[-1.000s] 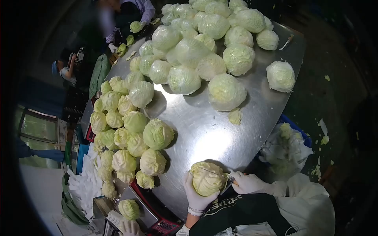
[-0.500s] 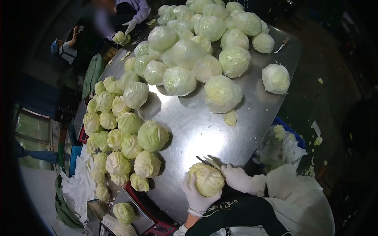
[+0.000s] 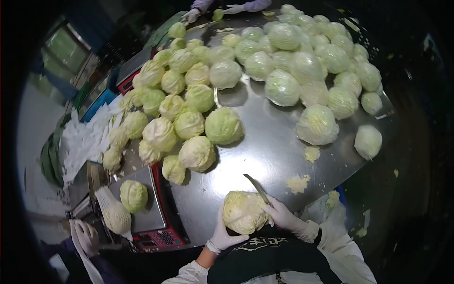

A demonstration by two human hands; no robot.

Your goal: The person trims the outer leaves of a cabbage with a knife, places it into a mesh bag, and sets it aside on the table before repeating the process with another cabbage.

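By the near edge of the table (image 3: pixel 274 137), the left hand (image 3: pixel 223 237) had its fingers spread around a cabbage (image 3: pixel 242 213), while the right hand (image 3: pixel 283 216) had its fingers closed on a knife (image 3: pixel 256 186). Trimming seemed in hand; another cut probably called for steady support.

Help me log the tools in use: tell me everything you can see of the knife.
The knife has a slim, slightly curved blade that looks like dull metal. The gloved right hand grips it, hiding most or all of its handle. The blade slants up and leftward in the picture, by the upper right of the held cabbage, its tip over the shiny tabletop. Whether blade and cabbage touch is unclear.
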